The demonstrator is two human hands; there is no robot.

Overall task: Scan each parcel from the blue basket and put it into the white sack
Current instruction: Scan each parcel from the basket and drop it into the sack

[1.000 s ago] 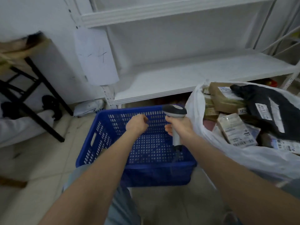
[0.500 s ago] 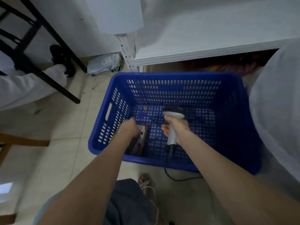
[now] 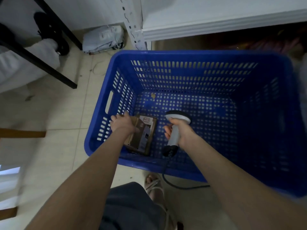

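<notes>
1. Parcel (image 3: 142, 135) is seen in the near-left corner of the basket (image 3: 199, 54), label up, with its long axis running away from the person and the far end tipped slightly right.
2. Its far-left edge is gripped by the left hand (image 3: 123, 124), fingers curled over; the underside is hidden.
3. Scanner (image 3: 178, 116) is clenched in the right hand (image 3: 184, 131), head uppermost, just right of the parcel and apart from it.
4. Cable (image 3: 176, 185) is trailed over the near wall.
5. The basket's left wall is close against the left hand.

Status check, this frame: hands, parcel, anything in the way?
Left hand on brown parcel, grip unclear. Right hand holds scanner. Parcel in blue basket, near-left corner. Nothing blocking.
</notes>
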